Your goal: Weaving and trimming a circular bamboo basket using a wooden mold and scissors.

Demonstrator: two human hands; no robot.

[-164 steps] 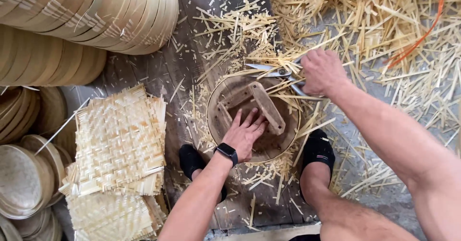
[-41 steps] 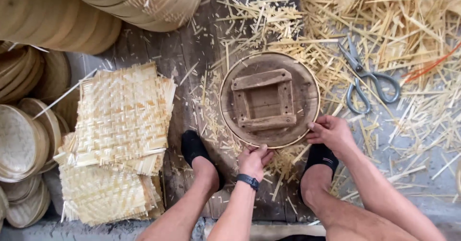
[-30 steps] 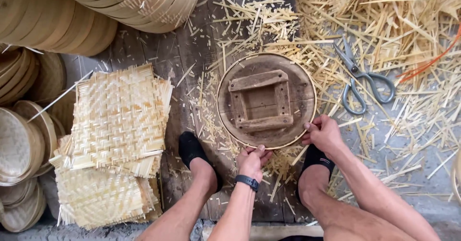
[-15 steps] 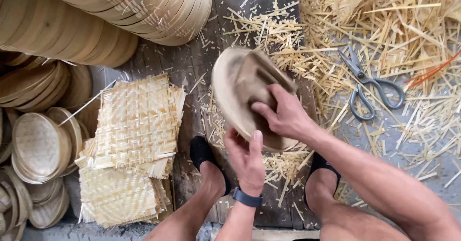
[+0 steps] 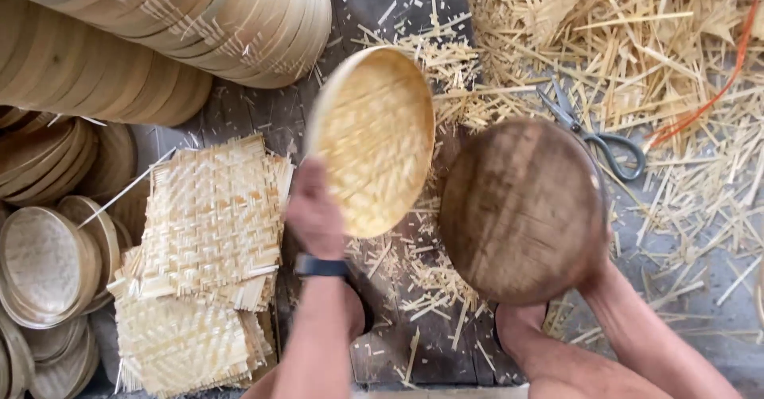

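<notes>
Split apart now: left hand [image 5: 317, 217] grips woven tray [image 5: 372, 140], right hand [image 5: 593, 276] clasps wooden mould [image 5: 521, 208]; unmoulding, tray needs setting aside.

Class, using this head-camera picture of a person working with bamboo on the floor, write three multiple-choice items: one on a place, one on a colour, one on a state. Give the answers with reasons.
1. Where do the grey metal scissors lie?
A. on the square woven bamboo mats
B. among the loose bamboo strips beyond the dark disc
C. inside the pale tray

2. What colour is the round wooden disc at the right hand?
A. dark brown
B. white
C. green

3. How is the pale round woven bamboo tray held by the left hand?
A. flat on the floor
B. stacked on the mats
C. lifted, its woven inside facing the camera

Answers: 1 B, the scissors rest on strips to the disc's upper right. 2 A, its face is dark brown. 3 C, it is raised above the planks.
</notes>
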